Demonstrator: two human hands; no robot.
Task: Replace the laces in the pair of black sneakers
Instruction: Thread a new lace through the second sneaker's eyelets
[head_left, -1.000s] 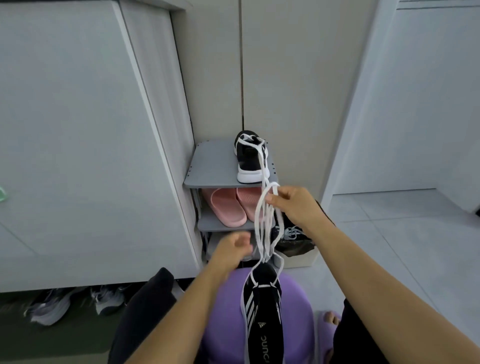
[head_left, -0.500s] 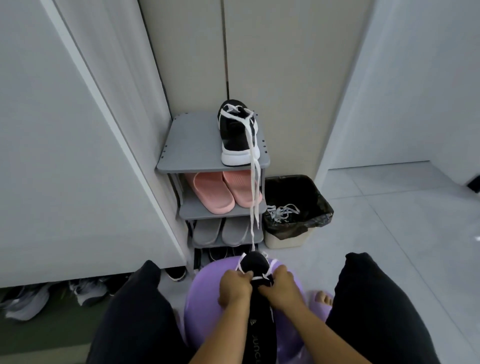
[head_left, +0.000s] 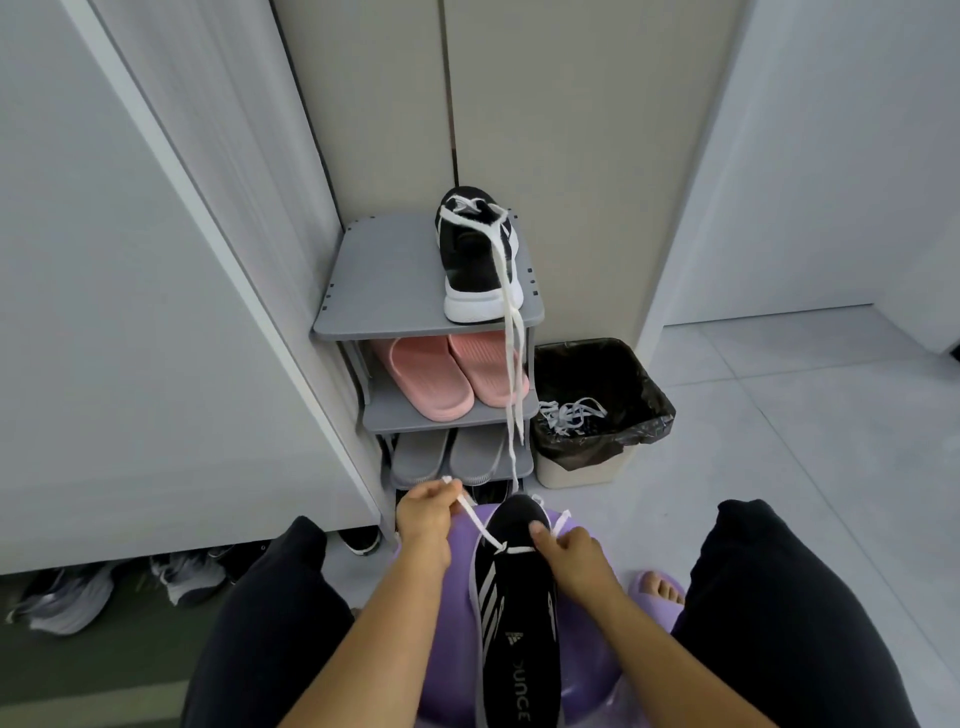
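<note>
Left hand (head_left: 425, 514) pinching the white lace (head_left: 475, 521) taut, right hand (head_left: 570, 557) pinching its other end (thumb pressing the sneaker (head_left: 519, 629) toe).

Letters "OUNCE" on the black sneaker (head_left: 519, 603)

The shoe rack's top shelf (head_left: 384, 275) is bare on its left half; a black sneaker (head_left: 470, 265) fills the right edge, its white laces (head_left: 515, 374) hanging across the lower shelves' front. A lined bin (head_left: 587, 467) stands just beside the rack; tiled floor (head_left: 789, 415) beyond lies open.
</note>
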